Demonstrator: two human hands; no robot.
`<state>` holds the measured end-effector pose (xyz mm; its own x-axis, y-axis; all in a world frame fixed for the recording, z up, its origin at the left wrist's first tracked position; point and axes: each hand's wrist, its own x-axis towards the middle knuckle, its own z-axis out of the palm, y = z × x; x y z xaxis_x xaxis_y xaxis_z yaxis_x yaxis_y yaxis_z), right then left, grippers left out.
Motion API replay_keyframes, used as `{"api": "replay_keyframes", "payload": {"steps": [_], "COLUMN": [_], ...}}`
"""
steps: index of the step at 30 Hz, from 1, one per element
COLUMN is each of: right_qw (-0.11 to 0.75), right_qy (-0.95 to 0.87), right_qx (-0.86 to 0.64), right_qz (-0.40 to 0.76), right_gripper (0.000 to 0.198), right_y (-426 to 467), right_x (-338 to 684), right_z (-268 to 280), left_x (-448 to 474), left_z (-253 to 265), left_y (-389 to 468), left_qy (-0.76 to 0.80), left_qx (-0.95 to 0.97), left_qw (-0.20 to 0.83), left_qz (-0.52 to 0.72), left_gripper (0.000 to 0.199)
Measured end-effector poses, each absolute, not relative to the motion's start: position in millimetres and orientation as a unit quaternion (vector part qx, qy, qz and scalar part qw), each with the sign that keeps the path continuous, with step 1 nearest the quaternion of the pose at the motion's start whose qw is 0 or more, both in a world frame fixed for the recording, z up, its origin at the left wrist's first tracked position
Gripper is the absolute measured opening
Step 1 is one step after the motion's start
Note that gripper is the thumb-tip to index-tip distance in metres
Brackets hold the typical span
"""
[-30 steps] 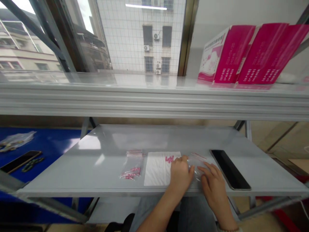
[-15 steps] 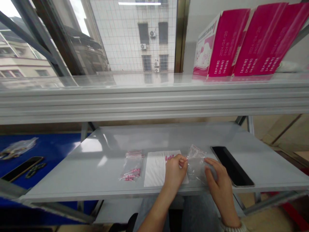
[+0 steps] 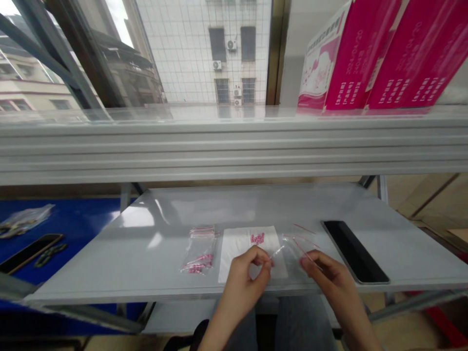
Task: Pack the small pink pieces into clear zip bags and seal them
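A clear zip-lock bag [image 3: 292,251] with red lines along its top is stretched between my two hands. My left hand [image 3: 246,273] is pinched, and a clear strip of the bag runs to its fingertips. The thumb and fingers of my right hand [image 3: 327,270] are closed on the bag's other side, by a red line. Under my left hand lies a white sheet [image 3: 230,258], with a small cluster of pink beads [image 3: 257,238] near its top. Left of the sheet, another zip-lock bag [image 3: 199,248] holds pink pieces at its bottom.
A dark tablet or large phone [image 3: 354,251] lies right of my right hand. Pink boxes [image 3: 354,63] stand on the raised shelf [image 3: 204,151] in front. At left, a phone [image 3: 31,253], a beaded loop [image 3: 50,255] and a filled plastic bag [image 3: 27,222] lie on a blue surface.
My left hand has moved left and down, uncovering the pink beads. My right hand's fingers have closed on the clear bag, which now shows its red top lines apart.
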<state>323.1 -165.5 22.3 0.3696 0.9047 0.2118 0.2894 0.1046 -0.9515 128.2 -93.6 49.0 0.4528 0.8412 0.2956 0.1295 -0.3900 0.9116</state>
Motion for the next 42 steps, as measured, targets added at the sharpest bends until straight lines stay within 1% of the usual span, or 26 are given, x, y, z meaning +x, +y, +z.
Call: {"api": "replay_keyframes", "payload": {"steps": [2, 5, 9, 12, 14, 16, 20, 21, 22, 23, 24, 25, 28, 30, 36, 39, 42], "right_qw": [0.554, 0.524, 0.542, 0.549, 0.549, 0.554, 0.546, 0.544, 0.544, 0.545, 0.546, 0.545, 0.539, 0.535, 0.495, 0.499, 0.501], "right_qy": [-0.507, -0.535, -0.487, -0.431, -0.415, -0.403, -0.37, -0.366, -0.364, -0.366, -0.37, -0.374, -0.383, -0.389, -0.438, -0.431, -0.419], "right_qx": [-0.585, -0.549, -0.529, -0.512, -0.488, -0.462, -0.428, -0.424, -0.422, -0.418, -0.412, -0.404, -0.377, -0.369, -0.359, -0.34, -0.378], "right_qz": [0.307, 0.371, 0.434, 0.5, 0.537, 0.563, 0.618, 0.625, 0.627, 0.628, 0.629, 0.631, 0.649, 0.654, 0.659, 0.67, 0.655], "right_gripper": [0.032, 0.031, 0.031, 0.036, 0.039, 0.04, 0.038, 0.038, 0.037, 0.037, 0.037, 0.038, 0.039, 0.038, 0.041, 0.041, 0.042], "right_y": [-167.5, -169.3, -166.9, -163.3, -161.7, -161.3, -161.9, -161.9, -161.8, -161.5, -161.0, -160.4, -158.3, -157.4, -157.4, -157.2, -156.1], "right_x": [313.6, 301.2, 289.4, 282.5, 277.8, 273.0, 264.3, 262.4, 260.5, 258.6, 256.7, 254.6, 248.4, 245.5, 246.5, 248.0, 246.7], "right_z": [29.0, 31.6, 22.4, 15.7, 14.5, 15.5, 20.7, 21.9, 22.8, 23.3, 23.3, 22.8, 18.8, 16.2, 18.1, 20.3, 22.0], "left_x": [117.8, 107.9, 102.2, 98.7, 95.8, 92.3, 86.5, 86.2, 86.7, 88.0, 90.0, 92.7, 101.5, 105.7, 105.3, 102.8, 101.9], "left_z": [50.4, 49.6, 43.5, 37.3, 34.2, 33.6, 41.6, 44.7, 47.6, 50.1, 52.0, 53.1, 52.1, 49.7, 48.2, 50.2, 51.2], "left_y": [-92.9, -91.6, -91.9, -91.0, -89.0, -87.1, -91.9, -95.8, -100.8, -106.2, -111.7, -116.7, -126.2, -127.2, -124.4, -125.2, -126.1], "left_qy": [0.352, 0.371, 0.394, 0.401, 0.401, 0.411, 0.432, 0.425, 0.417, 0.407, 0.398, 0.39, 0.373, 0.37, 0.365, 0.375, 0.381], "left_qx": [0.68, 0.616, 0.572, 0.564, 0.57, 0.597, 0.68, 0.695, 0.708, 0.719, 0.729, 0.737, 0.735, 0.722, 0.711, 0.716, 0.729], "left_qw": [0.479, 0.515, 0.531, 0.538, 0.524, 0.468, 0.232, 0.193, 0.18, 0.194, 0.231, 0.279, 0.415, 0.462, 0.501, 0.491, 0.463], "left_qz": [0.43, 0.467, 0.485, 0.482, 0.489, 0.506, 0.545, 0.547, 0.542, 0.528, 0.506, 0.476, 0.384, 0.358, 0.331, 0.325, 0.33], "left_gripper": [0.014, 0.02, 0.024, 0.027, 0.028, 0.027, 0.023, 0.02, 0.015, 0.01, 0.003, 0.003, 0.016, 0.022, 0.033, 0.034, 0.031]}}
